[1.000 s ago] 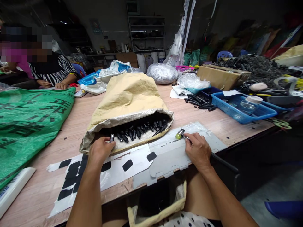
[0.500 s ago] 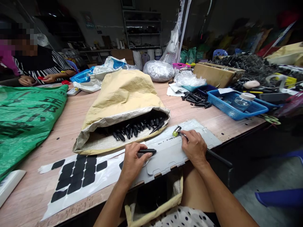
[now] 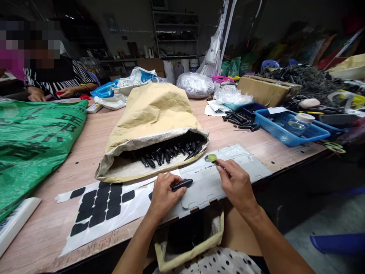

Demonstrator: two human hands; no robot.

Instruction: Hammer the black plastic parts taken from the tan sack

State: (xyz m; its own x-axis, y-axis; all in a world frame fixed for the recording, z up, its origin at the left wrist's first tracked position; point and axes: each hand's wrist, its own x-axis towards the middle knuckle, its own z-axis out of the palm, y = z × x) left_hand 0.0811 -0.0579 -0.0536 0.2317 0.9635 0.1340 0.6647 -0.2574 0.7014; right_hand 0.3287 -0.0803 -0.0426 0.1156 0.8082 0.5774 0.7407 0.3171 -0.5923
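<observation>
My left hand (image 3: pixel 165 192) pinches a black pen-shaped piece (image 3: pixel 182 184) just above a grey-white sheet of board (image 3: pixel 234 167). In my right hand (image 3: pixel 236 182) is a small mallet, its round yellow-green head (image 3: pixel 211 157) turned up over the board; most of its handle is hidden by the hand. Behind both hands lies a tan sack (image 3: pixel 154 110), its mouth facing me and several black pen-like pieces (image 3: pixel 159 156) inside. A white sheet with black rounded-square stickers (image 3: pixel 97 207) sits left of my left hand.
On my lap is an open tan bag (image 3: pixel 189 255). A green sack (image 3: pixel 40 140) covers the left of the table. To the right are a blue basket (image 3: pixel 291 139) with a clear jar, loose black parts (image 3: pixel 242 121) and a cardboard box (image 3: pixel 265 90). A co-worker (image 3: pixel 57 80) sits far left.
The mallet head has turned so its round yellow-green face shows. The black piece now tilts up at its right end. The whole view has shifted slightly.
</observation>
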